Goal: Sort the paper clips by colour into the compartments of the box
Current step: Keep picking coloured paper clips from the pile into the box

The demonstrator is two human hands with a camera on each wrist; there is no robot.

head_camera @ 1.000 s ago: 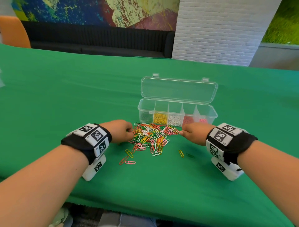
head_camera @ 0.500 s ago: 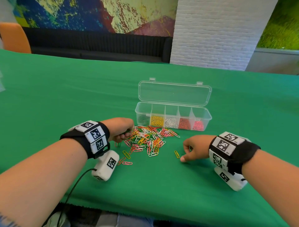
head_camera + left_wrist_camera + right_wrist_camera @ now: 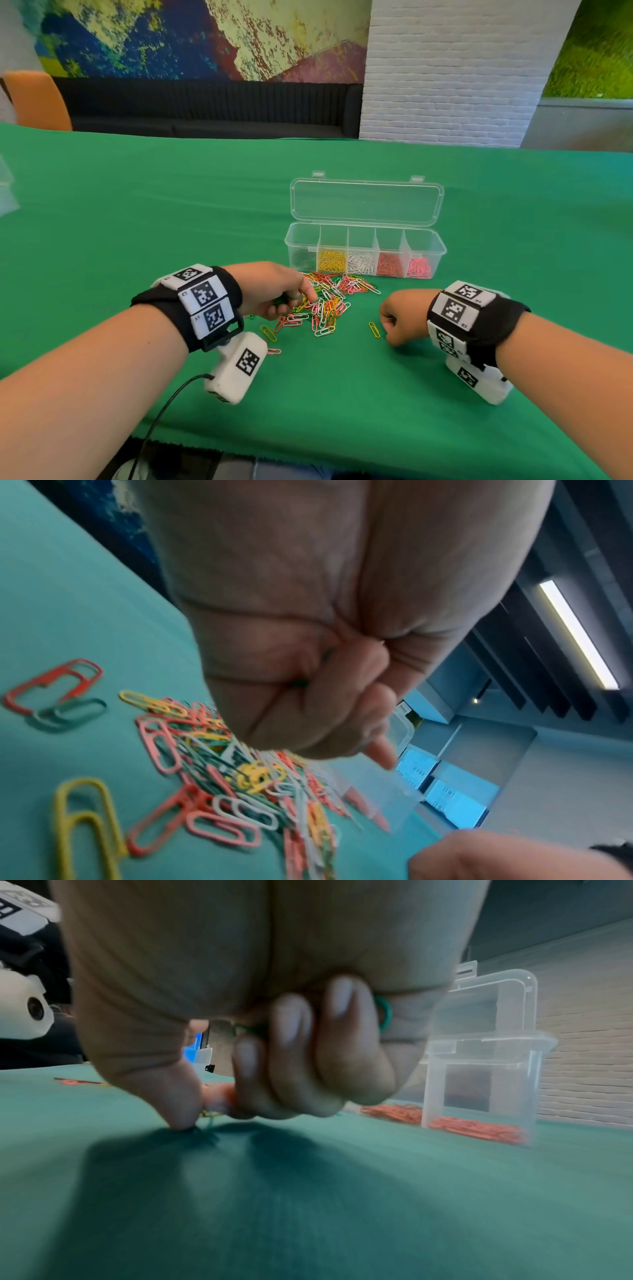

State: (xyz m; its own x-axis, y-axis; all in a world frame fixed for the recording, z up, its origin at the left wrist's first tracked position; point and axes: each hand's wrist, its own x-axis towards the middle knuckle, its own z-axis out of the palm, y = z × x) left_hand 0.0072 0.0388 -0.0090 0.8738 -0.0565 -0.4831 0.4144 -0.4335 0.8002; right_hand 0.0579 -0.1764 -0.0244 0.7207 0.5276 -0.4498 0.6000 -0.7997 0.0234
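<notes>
The loose pile of paper clips (image 3: 325,301) lies on the green bench (image 3: 137,222) just in front of the box (image 3: 364,251), between your hands. The clips are mixed green, yellow, white, red and pink. Your left hand (image 3: 274,289) rests at the pile's left edge, fingers curled round green clips (image 3: 286,300), forefinger reaching into the pile. Your right hand (image 3: 402,317) sits right of the pile, apart from it, fingers curled on green clips (image 3: 385,1012), thumb pressed to the cloth beside a lone yellow clip (image 3: 374,329). The clear box stands open, its five compartments holding green, yellow, white, red and pink clips from left to right.
</notes>
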